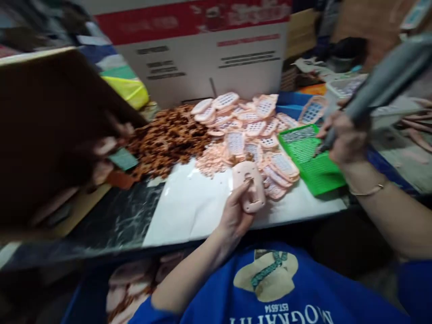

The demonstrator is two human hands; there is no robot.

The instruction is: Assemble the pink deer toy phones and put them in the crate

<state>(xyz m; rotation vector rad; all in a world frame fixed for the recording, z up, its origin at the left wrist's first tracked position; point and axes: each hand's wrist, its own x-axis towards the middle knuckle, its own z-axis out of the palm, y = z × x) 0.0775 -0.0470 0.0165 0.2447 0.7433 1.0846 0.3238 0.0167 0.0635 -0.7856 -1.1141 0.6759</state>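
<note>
My left hand (234, 215) holds a pink plastic shell (250, 185), back side up, just above the white sheet (189, 204) at the table's near edge. My right hand (344, 139) is closed around a grey electric screwdriver (381, 85), whose tip points down at the green tray (312, 157). Behind the shell lies a heap of several pink keypad pieces (249, 123). Left of that heap is a pile of small brown parts (167, 139). The picture is smeared by motion.
A large dark cardboard box (43, 135) fills the left side. A white and red carton (209, 49) stands at the back. A blue bin (292, 105) sits behind the green tray, with a white basket (344, 85) at the right. More pink pieces lie below the table (128, 279).
</note>
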